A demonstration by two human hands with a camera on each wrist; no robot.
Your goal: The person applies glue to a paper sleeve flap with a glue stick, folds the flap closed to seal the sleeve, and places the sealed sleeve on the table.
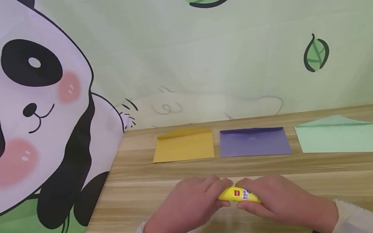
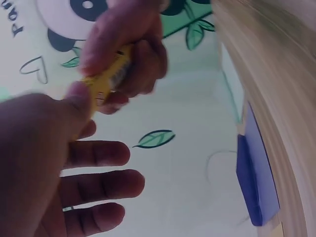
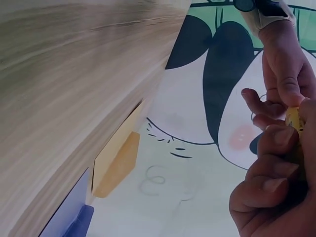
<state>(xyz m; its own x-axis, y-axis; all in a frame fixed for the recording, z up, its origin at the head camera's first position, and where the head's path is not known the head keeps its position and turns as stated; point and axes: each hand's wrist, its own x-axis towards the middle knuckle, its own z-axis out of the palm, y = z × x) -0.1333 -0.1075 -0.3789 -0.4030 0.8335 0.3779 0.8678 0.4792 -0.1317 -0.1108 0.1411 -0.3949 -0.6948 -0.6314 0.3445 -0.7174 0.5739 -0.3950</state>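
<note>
Both hands meet on a yellow glue stick (image 1: 235, 194), held level above the front of the table. My left hand (image 1: 193, 203) pinches its left end between thumb and forefinger; in the left wrist view the other fingers (image 2: 103, 185) are spread and free of it. My right hand (image 1: 280, 197) grips the other end with its fingers curled round the tube. Behind the hands, three envelopes lie in a row: a yellow envelope (image 1: 183, 146), a purple envelope (image 1: 254, 142) and a mint green envelope (image 1: 343, 138), their flaps on the far side.
The wooden table (image 1: 132, 188) runs back to a pale green cloth (image 1: 148, 50) printed with a panda (image 1: 45, 104) and leaves. The table's left edge slants down toward the lower left.
</note>
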